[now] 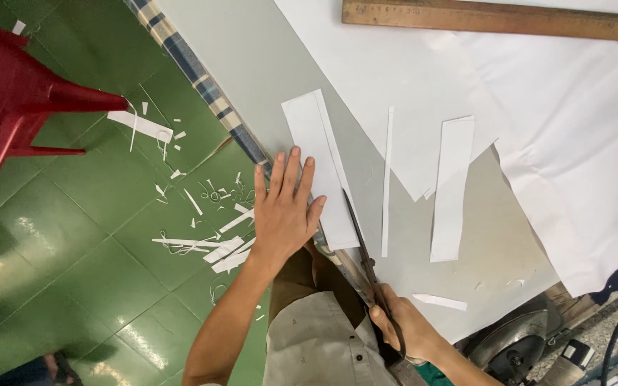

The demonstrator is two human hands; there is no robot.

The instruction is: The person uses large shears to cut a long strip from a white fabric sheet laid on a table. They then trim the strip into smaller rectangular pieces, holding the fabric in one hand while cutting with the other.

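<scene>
My left hand [285,207] lies flat, fingers spread, on the near edge of a grey table [252,64], pressing the left side of a white paper strip [321,161]. My right hand [403,325] grips the handles of dark scissors [361,239], whose blades run along the right edge of that strip. A thin paper sliver [387,179] and a wider white strip [453,189] lie to the right on the table.
Large white sheets [559,136] cover the table's far side, with a long wooden ruler [495,18] across the top. A red plastic chair [8,100] stands on the green tiled floor [94,257], which is littered with paper offcuts [216,246]. A small scrap [439,302] lies near my right hand.
</scene>
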